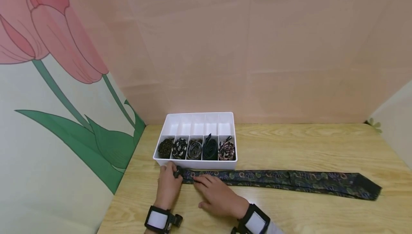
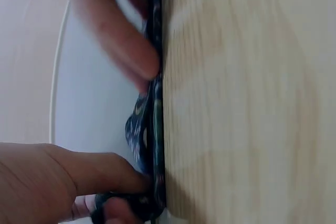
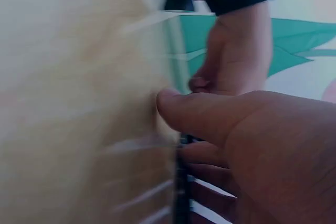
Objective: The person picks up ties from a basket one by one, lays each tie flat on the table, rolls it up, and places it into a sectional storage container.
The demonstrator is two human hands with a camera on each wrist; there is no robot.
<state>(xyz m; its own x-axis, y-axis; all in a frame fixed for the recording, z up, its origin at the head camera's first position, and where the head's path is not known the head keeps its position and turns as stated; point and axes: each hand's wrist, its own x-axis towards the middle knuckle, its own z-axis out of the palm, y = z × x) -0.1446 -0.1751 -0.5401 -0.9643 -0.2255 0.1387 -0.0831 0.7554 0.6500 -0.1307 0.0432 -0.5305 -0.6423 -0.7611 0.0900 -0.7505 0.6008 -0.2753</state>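
A dark patterned necktie (image 1: 264, 178) lies stretched along the table, its wide pointed end at the right. At its left end my left hand (image 1: 168, 184) pinches a small folded or curled piece of the tie; the left wrist view shows this curl (image 2: 134, 205) between thumb and fingers. Just to the right, my right hand (image 1: 220, 196) touches the tie with extended fingers, thumb apart from it. In the right wrist view the right thumb (image 3: 184, 111) stands off the tie, and the fingertips are partly hidden.
Right behind the tie stands a white divided box (image 1: 196, 164). Its front compartments hold several rolled ties, among them a green one (image 1: 210, 149) and a pinkish one (image 1: 226, 150). The wooden table (image 1: 309, 144) meets a beige backdrop and a tulip-printed panel (image 1: 74, 148) at left.
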